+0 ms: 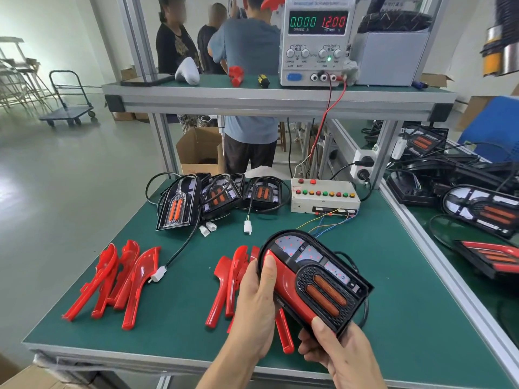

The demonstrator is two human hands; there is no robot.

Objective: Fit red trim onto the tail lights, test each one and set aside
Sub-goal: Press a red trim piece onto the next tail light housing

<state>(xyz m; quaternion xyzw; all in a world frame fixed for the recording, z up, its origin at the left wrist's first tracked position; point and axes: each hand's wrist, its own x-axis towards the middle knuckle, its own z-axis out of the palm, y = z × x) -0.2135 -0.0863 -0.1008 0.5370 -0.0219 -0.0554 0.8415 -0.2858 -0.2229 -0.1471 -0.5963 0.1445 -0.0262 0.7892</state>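
Both hands hold one black tail light (pixel 314 276) above the green bench, tilted toward me. A red trim piece (pixel 289 287) lies along its left side beside two orange lenses. My left hand (pixel 255 301) grips the light's left edge, thumb pressing on the trim's upper end. My right hand (pixel 337 357) grips the lower end, thumb on the trim's bottom. Loose red trims lie in a left pile (pixel 112 282) and a middle pile (pixel 230 279), partly hidden by my left hand. Three untrimmed tail lights (pixel 219 197) with cables stand at the back.
A white test box (pixel 323 196) with coloured buttons sits back right, wires trailing from it. A power supply (pixel 316 42) reading 12.00 V stands on the upper shelf. More tail lights (pixel 483 209) lie on the right bench. Three people stand behind the shelf.
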